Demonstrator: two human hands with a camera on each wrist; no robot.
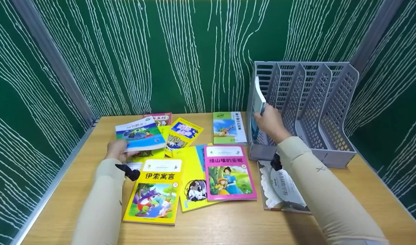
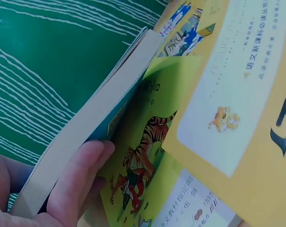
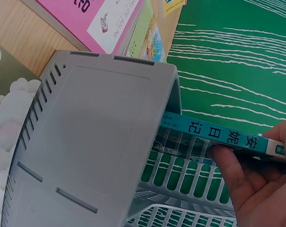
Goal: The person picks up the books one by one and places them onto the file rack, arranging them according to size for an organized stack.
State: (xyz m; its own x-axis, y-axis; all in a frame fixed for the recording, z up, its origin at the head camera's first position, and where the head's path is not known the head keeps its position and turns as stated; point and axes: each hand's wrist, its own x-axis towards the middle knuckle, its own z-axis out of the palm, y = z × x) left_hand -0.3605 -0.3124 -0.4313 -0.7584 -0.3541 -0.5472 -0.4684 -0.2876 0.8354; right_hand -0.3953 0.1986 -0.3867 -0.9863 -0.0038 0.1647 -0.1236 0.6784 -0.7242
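My left hand [image 1: 116, 149] grips a paperback with a blue and white cover [image 1: 140, 135] by its near left corner, tilted over the pile of books. In the left wrist view, the thumb [image 2: 79, 182] lies against one cover, with the page edges [image 2: 98, 106] facing the camera. On the right, my other hand [image 1: 271, 123] pinches a thin book with a teal spine [image 3: 209, 135], held upright in the leftmost compartment of the grey file rack [image 1: 334, 160]. Its lower part sits behind the rack's side wall [image 3: 95, 127].
Several storybooks lie on the wooden table [image 1: 228, 228], among them a yellow one [image 1: 157, 194], a pink one [image 1: 230, 173] and a green one [image 1: 229, 127]. A grey-white picture book [image 1: 269, 190] lies before the rack, partly under the right forearm. Green patterned panels [image 1: 194, 51] surround the table.
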